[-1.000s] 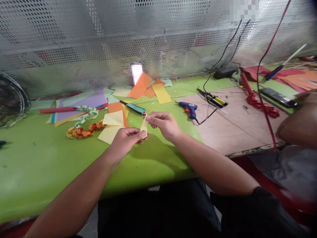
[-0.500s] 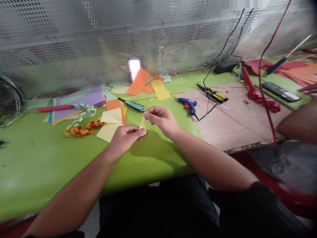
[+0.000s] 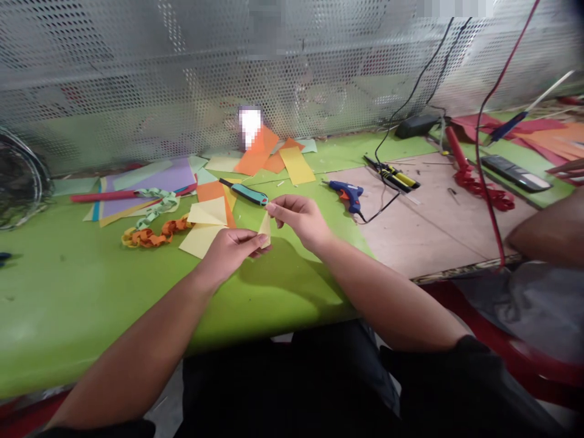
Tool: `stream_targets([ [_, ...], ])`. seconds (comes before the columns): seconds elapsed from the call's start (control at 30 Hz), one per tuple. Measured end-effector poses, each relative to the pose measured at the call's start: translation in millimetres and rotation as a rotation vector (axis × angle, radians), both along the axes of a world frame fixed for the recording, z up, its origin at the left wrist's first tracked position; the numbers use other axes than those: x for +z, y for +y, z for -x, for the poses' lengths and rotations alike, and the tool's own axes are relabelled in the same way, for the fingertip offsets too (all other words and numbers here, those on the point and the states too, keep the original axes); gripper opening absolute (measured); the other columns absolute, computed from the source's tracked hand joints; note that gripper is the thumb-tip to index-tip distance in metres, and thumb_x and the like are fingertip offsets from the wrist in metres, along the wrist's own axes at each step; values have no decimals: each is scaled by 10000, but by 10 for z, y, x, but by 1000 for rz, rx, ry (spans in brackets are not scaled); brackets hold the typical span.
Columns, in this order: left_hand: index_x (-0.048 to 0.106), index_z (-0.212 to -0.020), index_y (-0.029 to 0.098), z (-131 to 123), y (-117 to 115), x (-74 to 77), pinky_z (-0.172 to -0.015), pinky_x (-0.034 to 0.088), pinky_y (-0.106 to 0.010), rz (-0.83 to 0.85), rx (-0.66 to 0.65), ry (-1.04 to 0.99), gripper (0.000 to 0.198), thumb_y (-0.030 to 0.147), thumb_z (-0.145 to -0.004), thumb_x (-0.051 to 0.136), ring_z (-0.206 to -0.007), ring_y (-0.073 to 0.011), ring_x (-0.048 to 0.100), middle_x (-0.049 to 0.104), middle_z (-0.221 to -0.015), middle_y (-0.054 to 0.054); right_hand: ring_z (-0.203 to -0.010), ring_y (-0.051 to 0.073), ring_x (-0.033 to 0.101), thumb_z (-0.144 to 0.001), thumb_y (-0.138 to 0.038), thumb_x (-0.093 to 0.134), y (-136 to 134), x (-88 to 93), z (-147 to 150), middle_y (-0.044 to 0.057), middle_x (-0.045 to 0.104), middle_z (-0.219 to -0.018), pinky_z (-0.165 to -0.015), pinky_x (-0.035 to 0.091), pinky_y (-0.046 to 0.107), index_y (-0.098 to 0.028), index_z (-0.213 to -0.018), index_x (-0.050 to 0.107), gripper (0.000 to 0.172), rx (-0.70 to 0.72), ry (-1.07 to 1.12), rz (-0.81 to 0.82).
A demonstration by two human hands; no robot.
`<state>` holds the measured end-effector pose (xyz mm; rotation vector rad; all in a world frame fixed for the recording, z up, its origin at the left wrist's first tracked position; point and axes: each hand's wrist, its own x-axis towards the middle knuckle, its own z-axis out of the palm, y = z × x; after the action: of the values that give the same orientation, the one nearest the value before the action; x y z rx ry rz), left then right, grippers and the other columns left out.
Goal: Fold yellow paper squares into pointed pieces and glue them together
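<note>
Looking down on a long green work table (image 3: 68, 304), and what a crowded scene it is! Rising behind the table's back edge is a perforated metal sheet (image 3: 292, 73), with a red wire (image 3: 490, 152) dropping past the table's right end. Over on that right end, a pale wooden board (image 3: 410, 231) lies on the table, and another person's forearm (image 3: 547, 234) comes in just beyond it. Moving across to the table's left half, there's a lilac paper sheet (image 3: 155, 179) under a red rod (image 3: 103, 196), and two paper chains sit near the table's middle: an orange and yellow chain (image 3: 150, 237) with a pale green chain (image 3: 157, 207) just behind it. Folded pale yellow paper sheets (image 3: 203, 234) lie beside them. Toward the table's back edge we have a teal utility knife (image 3: 244, 193), and a blue hot glue gun (image 3: 347, 194) rests on the wooden board, right of centre. And now the action, above the table's middle: the hands are up and close together! The left hand (image 3: 230, 252) clamps the low end of a narrow pale yellow paper piece (image 3: 265, 231) between thumb and fingers, while the right hand (image 3: 298, 220) pinches its top tip. That piece stands nearly upright, off the table!
</note>
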<state>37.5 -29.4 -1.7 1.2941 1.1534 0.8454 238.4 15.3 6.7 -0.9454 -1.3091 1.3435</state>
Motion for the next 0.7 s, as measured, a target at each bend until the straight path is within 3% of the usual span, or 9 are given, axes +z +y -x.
stream_targets([
  [0.13, 870, -981, 201, -4, 5, -20, -891, 616, -400, 56, -31, -8, 337, 504, -832, 868, -974, -281, 794, 849, -998, -121, -590, 120, 498, -786, -655, 830, -5, 6, 1, -2, 610, -643, -552, 375, 276, -170, -770, 743, 492, -16, -115, -58],
  [0.27, 854, -1039, 195, -1, -4, -18, -907, 609, -388, 33, -97, 17, 390, 552, -890, 803, -1006, -267, 782, 839, -1079, -127, -562, 108, 449, -811, -672, 798, -10, 4, -5, -15, 571, -611, -529, 330, 270, -174, -725, 701, 514, -30, -148, -94],
  [0.37, 799, -1162, 188, -3, -15, -12, -852, 616, -361, 19, -229, -10, 447, 579, -966, 706, -981, -240, 780, 829, -1111, -123, -545, 107, 456, -818, -678, 789, -17, -12, -9, -22, 557, -599, -518, 338, 264, -190, -708, 641, 522, 106, -140, -56],
  [0.43, 767, -1155, 163, -18, -22, -13, -810, 620, -358, 45, -315, -33, 483, 603, -1003, 638, -918, -234, 790, 832, -1028, -124, -527, 104, 440, -841, -677, 765, -24, -25, -6, -29, 543, -594, -505, 337, 262, -197, -721, 624, 515, 183, -154, -41],
  [0.53, 736, -1052, 139, -62, -27, -22, -768, 627, -363, 106, -326, -64, 515, 634, -1013, 599, -803, -233, 802, 829, -881, -128, -537, 101, 403, -868, -638, 747, -40, -22, 5, -31, 521, -608, -500, 322, 263, -195, -728, 628, 480, 106, -239, -91],
  [0.7, 734, -1047, 139, -126, -19, -46, -750, 636, -358, 156, -286, -123, 547, 674, -947, 674, -792, -244, 816, 836, -865, -144, -572, 112, 411, -874, -574, 746, -68, 38, 1, -18, 530, -623, -527, 333, 277, -189, -701, 635, 437, -16, -325, -127],
])
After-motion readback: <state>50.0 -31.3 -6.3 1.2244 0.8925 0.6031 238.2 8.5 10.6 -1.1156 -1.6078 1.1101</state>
